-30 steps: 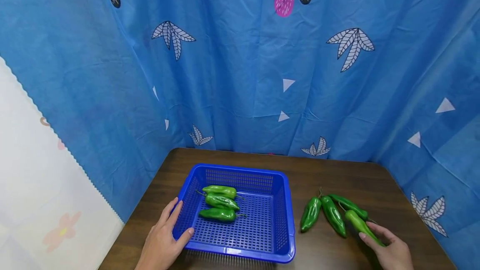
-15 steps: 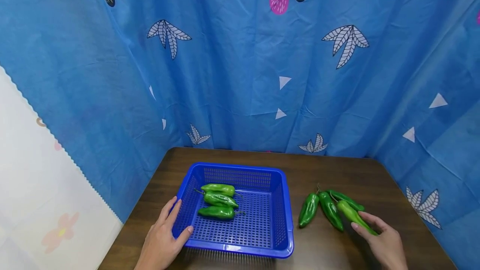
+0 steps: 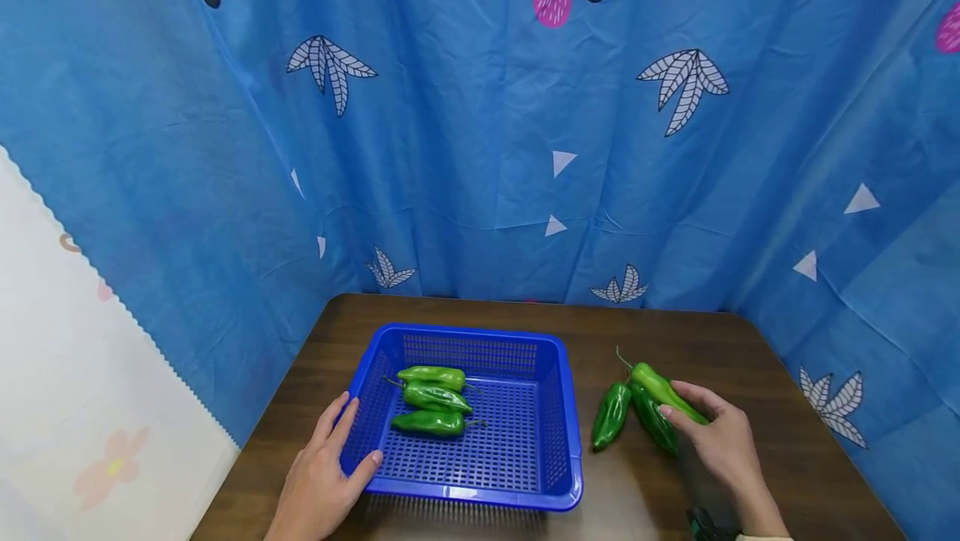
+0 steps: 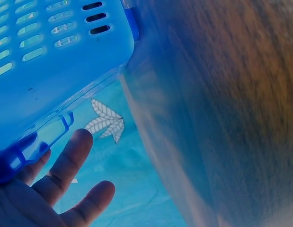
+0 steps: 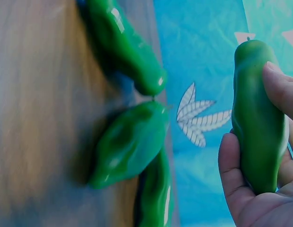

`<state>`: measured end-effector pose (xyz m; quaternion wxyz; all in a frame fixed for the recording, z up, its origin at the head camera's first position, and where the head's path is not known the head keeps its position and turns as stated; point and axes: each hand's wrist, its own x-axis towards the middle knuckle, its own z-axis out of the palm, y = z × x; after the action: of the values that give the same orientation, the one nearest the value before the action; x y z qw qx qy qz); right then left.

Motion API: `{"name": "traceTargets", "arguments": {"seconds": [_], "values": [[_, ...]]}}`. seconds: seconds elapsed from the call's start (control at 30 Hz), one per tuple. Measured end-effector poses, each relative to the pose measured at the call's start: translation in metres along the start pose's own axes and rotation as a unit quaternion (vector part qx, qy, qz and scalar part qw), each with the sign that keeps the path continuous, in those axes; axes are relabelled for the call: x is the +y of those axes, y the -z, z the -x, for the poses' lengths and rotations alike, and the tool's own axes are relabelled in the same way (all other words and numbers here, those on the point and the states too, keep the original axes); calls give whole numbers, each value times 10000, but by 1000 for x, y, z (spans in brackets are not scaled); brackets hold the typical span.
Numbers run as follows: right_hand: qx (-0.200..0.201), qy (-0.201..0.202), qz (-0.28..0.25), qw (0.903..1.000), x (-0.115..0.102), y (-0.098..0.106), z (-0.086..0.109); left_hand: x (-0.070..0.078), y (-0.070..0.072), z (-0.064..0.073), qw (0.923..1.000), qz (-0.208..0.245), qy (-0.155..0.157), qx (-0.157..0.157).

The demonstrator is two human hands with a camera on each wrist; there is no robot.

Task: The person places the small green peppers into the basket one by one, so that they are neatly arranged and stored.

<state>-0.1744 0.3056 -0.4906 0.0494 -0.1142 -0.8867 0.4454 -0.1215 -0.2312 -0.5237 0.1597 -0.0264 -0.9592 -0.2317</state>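
My right hand (image 3: 712, 433) pinches a light green pepper (image 3: 663, 391) between thumb and fingers, its stem pointing away. In the right wrist view the held pepper (image 5: 257, 118) appears raised off the table. Two darker green peppers show beside it in the head view, one at left (image 3: 611, 416) and one closer to the hand (image 3: 652, 420); the right wrist view shows a third pepper (image 5: 155, 194). My left hand (image 3: 318, 474) rests at the left side of a blue plastic basket (image 3: 472, 495), fingers spread and fairly straight (image 4: 73, 161). Inside lie three green peppers (image 3: 431, 397).
The basket stands on a dark brown wooden table (image 3: 645, 333). A blue patterned curtain (image 3: 480, 149) hangs behind and on the right. White flowered cloth (image 3: 90, 374) lies along the left. A dark band (image 3: 708, 524) sits at my right wrist.
My right hand has moved left and farther from me with the light green pepper, over the other loose peppers. My left hand stays at the basket. The head view has shifted slightly.
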Motion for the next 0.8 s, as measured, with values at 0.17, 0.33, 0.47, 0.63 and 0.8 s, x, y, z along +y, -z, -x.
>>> {"name": "traceTargets", "arguments": {"seconds": [0.17,0.33,0.47,0.63,0.8], "values": [[130,503,96,9986,-19,-9,-7,0,0,-1,10000,21,-1,21],[145,833,-10,9964,-41,-20,-12,-1,0,-1,9999,44,-43,82],[99,1090,-129,9939,-57,-29,-14,-1,0,0,9999,51,-44,78],[-17,1340,-335,9904,-73,-41,-18,-1,-1,0,10000,10,7,17],[-203,1373,-708,9878,-90,-52,-22,-1,-1,0,10000,20,14,27]]}}
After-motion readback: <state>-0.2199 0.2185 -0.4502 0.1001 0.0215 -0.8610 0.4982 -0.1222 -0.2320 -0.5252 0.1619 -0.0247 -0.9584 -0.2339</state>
